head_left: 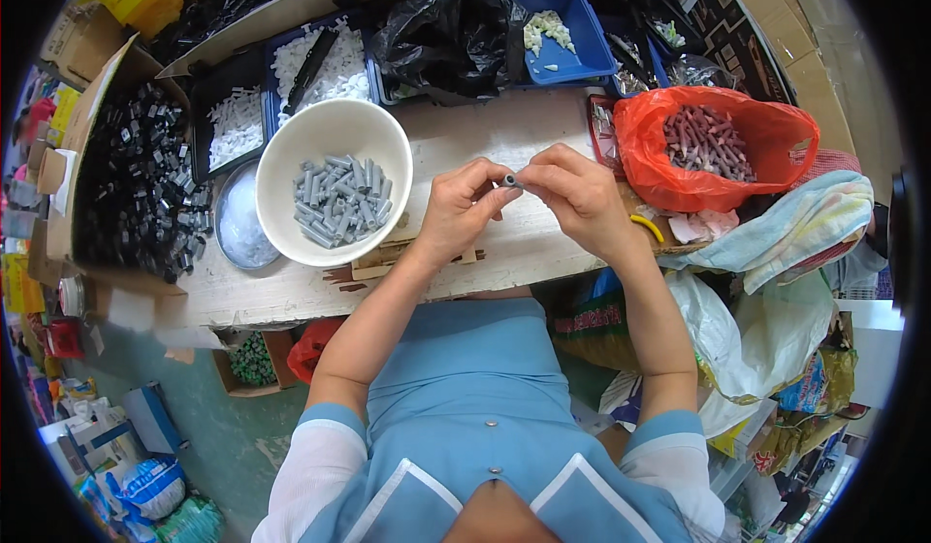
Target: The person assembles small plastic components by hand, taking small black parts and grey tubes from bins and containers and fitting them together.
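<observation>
Over the middle of the table, my left hand [460,210] pinches a small dark grey tube [510,181] between thumb and fingertips. My right hand [582,199] closes on the tube's other side, its fingertips meeting those of the left; whether they grip the tube or a smaller part is hidden. To the left of my hands stands a cream bowl [361,121] with many short grey tubes [341,204] in it. Beneath my left wrist lies a small wooden piece [378,262] at the table's front edge.
On the right, a red plastic bag [669,175] holds brownish-pink tubes [708,143], with a towel [786,218] beside it. A cardboard box [73,189] of black parts and a round metal dish [247,228] stand left. Blue trays [572,19] and a black bag [451,39] line the back.
</observation>
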The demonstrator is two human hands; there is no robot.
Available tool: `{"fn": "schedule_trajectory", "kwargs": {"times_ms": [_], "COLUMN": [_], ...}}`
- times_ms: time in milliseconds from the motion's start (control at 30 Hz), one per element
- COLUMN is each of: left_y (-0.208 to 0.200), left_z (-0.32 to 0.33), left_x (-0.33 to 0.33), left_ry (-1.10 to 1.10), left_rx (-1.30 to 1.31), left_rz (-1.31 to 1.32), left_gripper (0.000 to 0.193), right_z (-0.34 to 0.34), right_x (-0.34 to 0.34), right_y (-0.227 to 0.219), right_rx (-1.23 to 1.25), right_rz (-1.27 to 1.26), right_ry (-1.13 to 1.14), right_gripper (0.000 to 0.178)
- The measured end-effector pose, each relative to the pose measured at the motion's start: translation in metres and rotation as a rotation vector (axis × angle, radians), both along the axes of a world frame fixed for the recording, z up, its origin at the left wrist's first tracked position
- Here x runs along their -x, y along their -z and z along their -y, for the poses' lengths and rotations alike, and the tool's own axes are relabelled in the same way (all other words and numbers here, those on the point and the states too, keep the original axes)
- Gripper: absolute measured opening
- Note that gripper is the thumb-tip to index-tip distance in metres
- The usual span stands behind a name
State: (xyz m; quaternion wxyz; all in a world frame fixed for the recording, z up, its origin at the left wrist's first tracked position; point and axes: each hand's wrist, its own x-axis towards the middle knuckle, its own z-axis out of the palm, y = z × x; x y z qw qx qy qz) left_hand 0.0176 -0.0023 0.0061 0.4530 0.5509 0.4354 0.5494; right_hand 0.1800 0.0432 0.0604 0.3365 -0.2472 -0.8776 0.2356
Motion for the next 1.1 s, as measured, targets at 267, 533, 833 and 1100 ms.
{"fn": "schedule_trajectory", "kwargs": {"times_ms": [267, 533, 833, 1100], "left_y": [0.001, -0.001, 0.007, 0.004], "left_z": [-0.001, -0.001, -0.002, 0.0], "left_x": [0.0, -0.001, 0.0, 0.003], "left_ry": [0.009, 0.008, 0.008, 0.005], "left_rx": [-0.023, -0.019, -0.08, -0.086], "left_rz": [0.002, -0.023, 0.023, 0.011], "left_gripper": [0.011, 0.011, 0.012, 0.011], "right_z": [-0.004, -0.121, -0.167, -0.079], "right_x": [-0.001, -0.005, 0.03, 0.002], "right_y": [0.0, -0.011, -0.005, -0.027], "right_rx": [-0.06, -0.393, -0.098, 0.288], "right_rz": [0.022, 0.372, 0.784, 0.034], "right_ry": [-0.005, 0.393, 0.438, 0.098], "right_gripper": [0.02, 0.009, 0.021, 0.011]}}
